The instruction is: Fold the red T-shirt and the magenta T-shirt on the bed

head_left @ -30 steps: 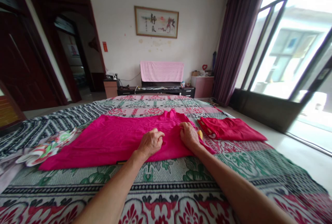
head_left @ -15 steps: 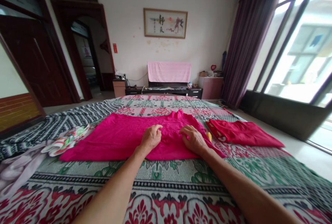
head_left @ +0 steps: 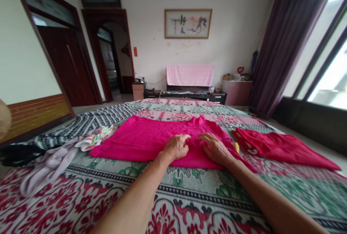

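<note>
A bright pink garment point(head_left: 143, 136), perhaps a shirt, is spread out wide and folded on the patterned bedspread point(head_left: 179, 190). Its surface is lightly wrinkled, and its top edge rises in a small bump right of the middle. My left hand point(head_left: 176, 148) rests on the garment near the centre, fingers extended toward the right and thumb apart. Just across from it, my right hand point(head_left: 215, 148) lies on the same cloth with its fingers stretched out. Neither hand visibly grips the fabric. A small yellow thing point(head_left: 236, 147) shows at the garment's right edge.
To the right lies a folded red garment point(head_left: 290, 149). Black-and-white patterned cloth point(head_left: 92, 120), a multicoloured piece point(head_left: 94, 139) and a pale lilac cloth point(head_left: 51, 165) lie on the left. Beyond the bed stands a low cabinet point(head_left: 218, 98) under a pink towel point(head_left: 189, 75).
The view has turned left, so everything sits further right in it. My fingers look straighter and flatter on the pink garment, which keeps much the same shape.
</note>
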Demonstrator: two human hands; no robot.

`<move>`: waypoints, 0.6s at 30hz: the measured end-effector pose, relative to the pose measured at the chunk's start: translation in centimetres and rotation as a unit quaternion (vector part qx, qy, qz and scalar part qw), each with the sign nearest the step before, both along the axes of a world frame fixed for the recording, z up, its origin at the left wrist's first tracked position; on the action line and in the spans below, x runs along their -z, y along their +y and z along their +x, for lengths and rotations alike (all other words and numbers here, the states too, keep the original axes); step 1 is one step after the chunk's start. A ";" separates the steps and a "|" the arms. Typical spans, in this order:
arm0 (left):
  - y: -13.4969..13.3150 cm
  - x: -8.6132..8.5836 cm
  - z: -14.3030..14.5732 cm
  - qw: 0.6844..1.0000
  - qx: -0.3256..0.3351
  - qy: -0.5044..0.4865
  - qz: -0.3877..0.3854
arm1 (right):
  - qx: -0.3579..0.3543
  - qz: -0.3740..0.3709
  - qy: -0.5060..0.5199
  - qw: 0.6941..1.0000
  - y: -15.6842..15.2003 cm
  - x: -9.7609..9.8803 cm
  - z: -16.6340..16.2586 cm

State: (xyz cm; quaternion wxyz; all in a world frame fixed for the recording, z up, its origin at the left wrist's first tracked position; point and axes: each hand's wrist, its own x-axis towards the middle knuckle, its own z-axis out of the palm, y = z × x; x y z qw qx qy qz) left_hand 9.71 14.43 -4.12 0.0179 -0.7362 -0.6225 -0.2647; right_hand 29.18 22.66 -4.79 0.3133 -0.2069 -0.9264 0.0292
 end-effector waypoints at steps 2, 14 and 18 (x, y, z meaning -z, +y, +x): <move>0.0 0.1 -0.2 1.000 -0.001 0.006 -0.004 | -0.006 -0.008 0.006 1.000 -0.1 0.0 -0.1; -0.2 -0.8 -1.6 0.998 -0.063 0.001 -0.029 | -0.060 -0.062 -0.036 0.996 -0.6 -0.7 -0.6; -2.9 -3.3 -8.0 0.986 -0.116 0.014 -0.120 | -0.049 -0.071 -0.025 0.996 -0.2 -0.3 -0.4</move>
